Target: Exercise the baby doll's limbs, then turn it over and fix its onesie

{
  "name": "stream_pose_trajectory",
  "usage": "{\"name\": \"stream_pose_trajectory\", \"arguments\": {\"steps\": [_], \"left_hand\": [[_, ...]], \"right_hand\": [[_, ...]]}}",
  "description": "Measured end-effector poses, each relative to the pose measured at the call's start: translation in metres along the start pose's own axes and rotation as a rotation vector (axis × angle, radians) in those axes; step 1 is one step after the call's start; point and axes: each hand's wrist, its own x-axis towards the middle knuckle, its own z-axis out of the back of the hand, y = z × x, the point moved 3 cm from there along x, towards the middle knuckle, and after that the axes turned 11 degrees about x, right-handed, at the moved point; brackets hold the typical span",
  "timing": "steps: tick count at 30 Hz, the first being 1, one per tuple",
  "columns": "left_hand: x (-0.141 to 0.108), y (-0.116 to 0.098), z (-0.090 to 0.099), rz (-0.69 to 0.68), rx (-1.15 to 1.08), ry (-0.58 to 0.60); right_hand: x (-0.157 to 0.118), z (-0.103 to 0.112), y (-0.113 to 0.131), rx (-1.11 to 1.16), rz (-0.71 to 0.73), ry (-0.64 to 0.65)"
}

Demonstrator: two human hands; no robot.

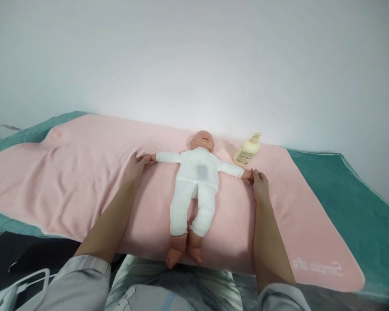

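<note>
A baby doll in a white cloth suit lies on its back on a pink blanket, arms stretched out sideways and bare feet toward me. My left hand has its fingers closed on the doll's hand at the left. On the other side, my right hand pinches the doll's other hand between thumb and fingers. Just beyond that arm stands a pale yellow pump bottle, slightly tilted in view, with dark printing on its side.
A green cover shows under the blanket at both sides. Behind rises a plain white wall. At the lower left are a black surface and a white device with a looped cable. Wrinkles run across the blanket's left part.
</note>
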Motion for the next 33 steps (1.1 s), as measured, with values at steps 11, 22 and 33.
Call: {"name": "stream_pose_trajectory", "arguments": {"steps": [11,22,33], "left_hand": [[-0.089,-0.014,0.012,-0.372,0.378,-0.188],[-0.211,0.01,0.046,-0.504,0.392,0.136],[-0.27,0.055,0.034,-0.748,0.524,0.537]], "right_hand": [[-0.015,0.0,-0.003,-0.002,0.147,-0.069],[-0.039,-0.003,-0.004,-0.043,0.184,-0.195],[-0.058,-0.012,0.009,0.255,0.03,0.042]]}}
